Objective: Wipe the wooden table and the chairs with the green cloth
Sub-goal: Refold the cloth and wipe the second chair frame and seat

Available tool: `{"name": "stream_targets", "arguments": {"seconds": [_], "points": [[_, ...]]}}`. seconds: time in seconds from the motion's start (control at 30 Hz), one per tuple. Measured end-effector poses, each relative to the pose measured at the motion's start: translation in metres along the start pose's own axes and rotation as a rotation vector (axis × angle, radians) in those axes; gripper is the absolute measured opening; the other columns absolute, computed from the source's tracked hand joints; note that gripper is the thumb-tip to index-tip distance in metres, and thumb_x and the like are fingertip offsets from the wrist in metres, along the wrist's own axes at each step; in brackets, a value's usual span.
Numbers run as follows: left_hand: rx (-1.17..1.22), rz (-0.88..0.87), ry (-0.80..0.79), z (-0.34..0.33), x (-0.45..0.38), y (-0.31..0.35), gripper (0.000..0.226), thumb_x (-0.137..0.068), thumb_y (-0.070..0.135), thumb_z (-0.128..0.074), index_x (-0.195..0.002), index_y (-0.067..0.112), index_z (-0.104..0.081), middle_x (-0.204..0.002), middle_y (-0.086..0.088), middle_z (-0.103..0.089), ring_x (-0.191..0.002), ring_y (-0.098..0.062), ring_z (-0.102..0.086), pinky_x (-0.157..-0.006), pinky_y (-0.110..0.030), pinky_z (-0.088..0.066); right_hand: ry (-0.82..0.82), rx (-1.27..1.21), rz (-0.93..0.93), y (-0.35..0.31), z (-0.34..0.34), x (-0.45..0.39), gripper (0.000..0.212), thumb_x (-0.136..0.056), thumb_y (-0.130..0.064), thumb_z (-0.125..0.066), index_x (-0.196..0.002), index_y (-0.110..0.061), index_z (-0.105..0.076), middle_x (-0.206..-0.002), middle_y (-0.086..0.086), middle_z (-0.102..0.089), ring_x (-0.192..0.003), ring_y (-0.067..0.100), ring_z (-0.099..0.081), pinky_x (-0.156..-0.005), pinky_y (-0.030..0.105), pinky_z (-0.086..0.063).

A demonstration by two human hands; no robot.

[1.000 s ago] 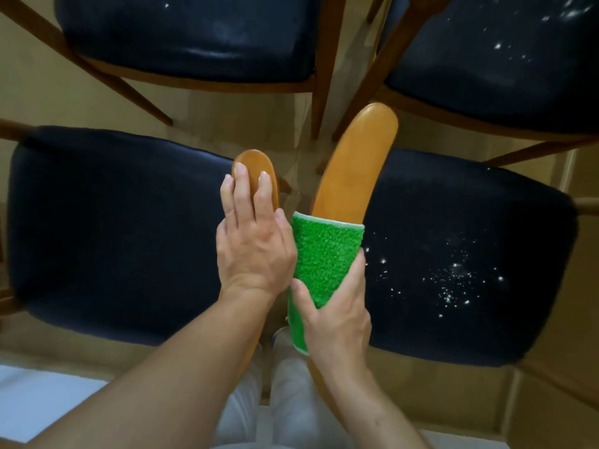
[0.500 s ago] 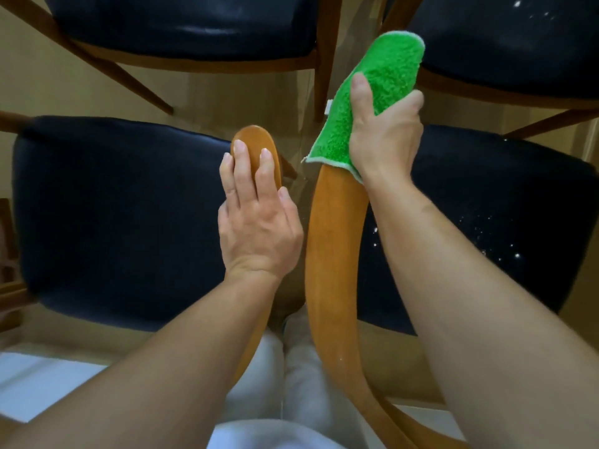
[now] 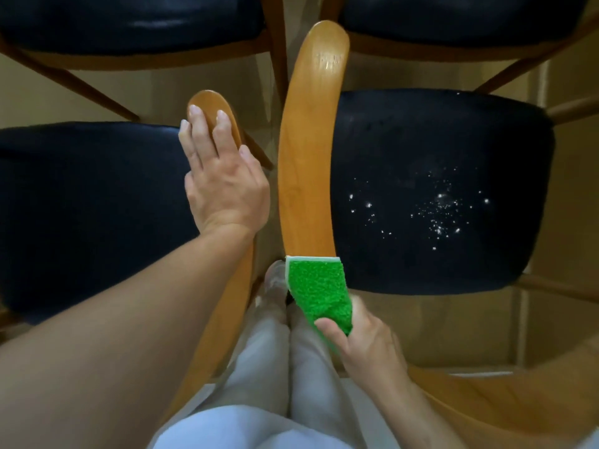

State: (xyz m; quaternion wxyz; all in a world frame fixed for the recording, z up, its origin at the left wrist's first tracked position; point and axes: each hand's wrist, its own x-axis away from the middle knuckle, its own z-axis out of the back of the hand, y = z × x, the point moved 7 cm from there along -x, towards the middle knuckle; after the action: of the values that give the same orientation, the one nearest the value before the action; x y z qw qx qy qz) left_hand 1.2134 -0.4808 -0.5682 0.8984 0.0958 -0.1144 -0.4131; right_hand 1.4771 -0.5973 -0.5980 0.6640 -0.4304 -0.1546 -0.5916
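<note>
I look down between two wooden chairs with dark seats. My right hand [image 3: 363, 341] grips the green cloth [image 3: 319, 293], wrapped over the near part of the right chair's curved wooden armrest [image 3: 308, 150]. The far part of that armrest is bare and shows a wet sheen near its tip. My left hand [image 3: 220, 176] rests flat, fingers straight, on the left chair's armrest [image 3: 210, 105]. White specks lie scattered on the right chair's dark seat [image 3: 437, 196]. The left chair's seat [image 3: 90, 205] looks plain dark.
Two more chairs with dark seats [image 3: 136, 21] stand at the top, their wooden legs slanting down toward the near chairs. My legs in light trousers [image 3: 275, 367] stand between the two armrests. The tan floor [image 3: 567, 254] shows around the chairs.
My right hand has drawn the green cloth from the far tip of the right armrest back to its near part. My left hand stays on the left armrest.
</note>
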Motion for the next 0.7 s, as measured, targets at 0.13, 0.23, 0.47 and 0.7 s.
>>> {"name": "stream_targets", "arguments": {"seconds": [0.13,0.23,0.47,0.7], "points": [[0.031,-0.001,0.024,-0.001,0.0,-0.002,0.051,-0.096,0.035,-0.03,-0.144,0.018,-0.028,-0.157,-0.01,-0.016,-0.144,-0.028,-0.014,-0.097,-0.049,-0.038,0.127,-0.097,0.021,-0.022,0.012,-0.009,0.078,-0.079,-0.082,-0.018,-0.124,-0.025,-0.045,-0.107,0.002,-0.064,-0.099,0.027,-0.061,-0.067,0.034,-0.038],[0.063,-0.015,0.034,0.0,0.0,-0.003,0.052,-0.096,0.036,-0.029,-0.145,0.019,-0.029,-0.157,-0.008,-0.015,-0.144,-0.026,-0.013,-0.099,-0.048,-0.036,0.337,-0.216,0.099,-0.062,0.02,-0.027,0.082,-0.086,-0.071,-0.03,-0.144,-0.014,-0.03,-0.133,0.009,-0.052,-0.116,0.026,-0.053,-0.084,0.037,-0.046],[0.017,0.018,-0.053,0.008,0.011,0.013,0.061,-0.097,0.041,-0.024,-0.152,0.016,-0.015,-0.16,-0.011,-0.004,-0.146,-0.027,-0.004,-0.113,-0.049,-0.016,0.313,0.206,-0.093,-0.022,0.005,0.02,0.07,-0.087,-0.068,-0.012,-0.115,-0.014,-0.048,-0.101,0.008,-0.065,-0.089,0.033,-0.064,-0.063,0.039,-0.037],[0.193,-0.267,-0.415,-0.019,0.146,0.07,0.069,-0.098,0.036,-0.031,-0.151,0.009,0.005,-0.159,-0.011,0.012,-0.145,-0.021,0.013,-0.117,-0.04,0.006,-0.037,0.505,-0.383,0.092,0.047,0.063,0.072,-0.095,-0.063,-0.012,-0.108,-0.018,-0.066,-0.112,0.009,-0.068,-0.105,0.031,-0.062,-0.072,0.038,-0.033]]}}
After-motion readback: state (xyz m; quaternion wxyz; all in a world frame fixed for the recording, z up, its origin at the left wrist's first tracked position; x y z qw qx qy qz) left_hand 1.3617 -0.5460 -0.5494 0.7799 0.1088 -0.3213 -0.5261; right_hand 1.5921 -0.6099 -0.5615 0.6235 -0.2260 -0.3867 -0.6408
